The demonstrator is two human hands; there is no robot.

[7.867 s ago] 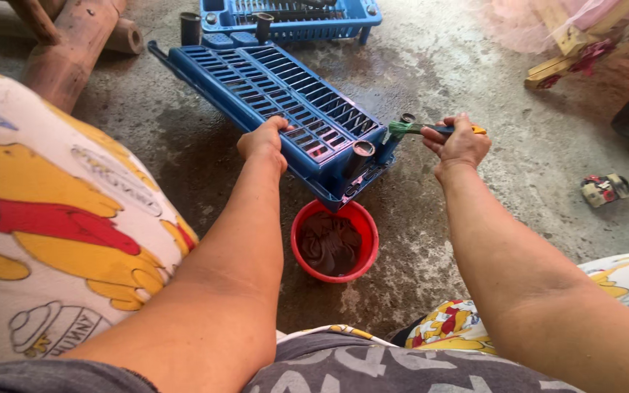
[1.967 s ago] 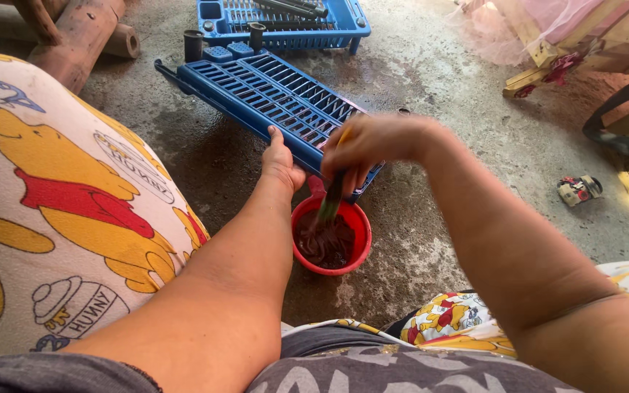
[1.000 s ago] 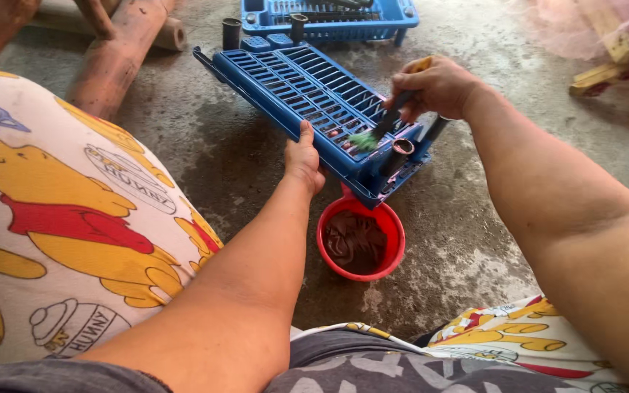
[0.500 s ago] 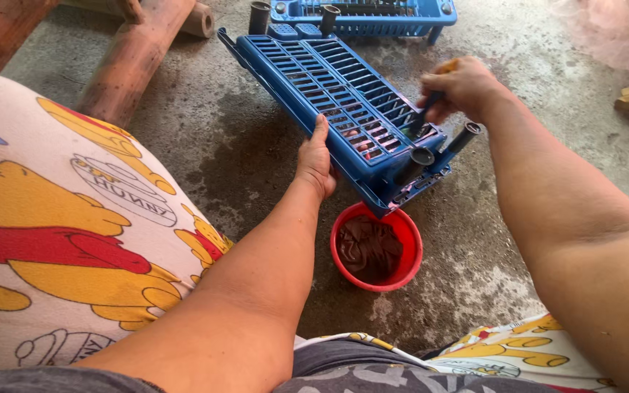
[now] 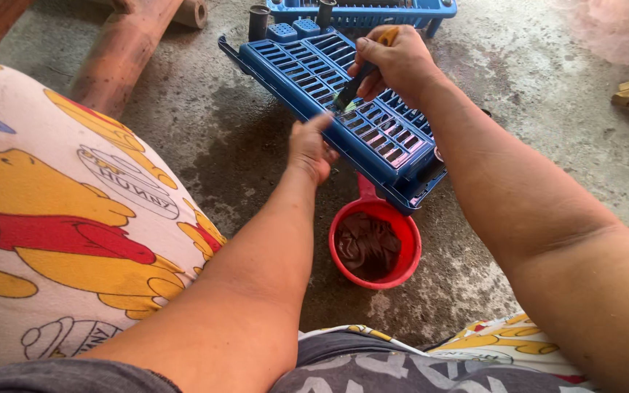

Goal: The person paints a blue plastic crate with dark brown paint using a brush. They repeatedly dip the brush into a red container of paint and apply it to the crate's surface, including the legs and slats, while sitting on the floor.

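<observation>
My left hand [image 5: 309,149] grips the near edge of a tilted blue slatted rack [image 5: 343,109]. My right hand [image 5: 394,62] is closed around a small brush [image 5: 351,87], scrubbing mid-rack (a red bowl [image 5: 375,246] of dark liquid sits below). Scrubbing looks partway through.

Blue slatted plastic rack [image 5: 373,124] tilted over the red bowl [image 5: 376,247] (dark liquid inside); brush [image 5: 358,80] bristles touching its slats.
</observation>
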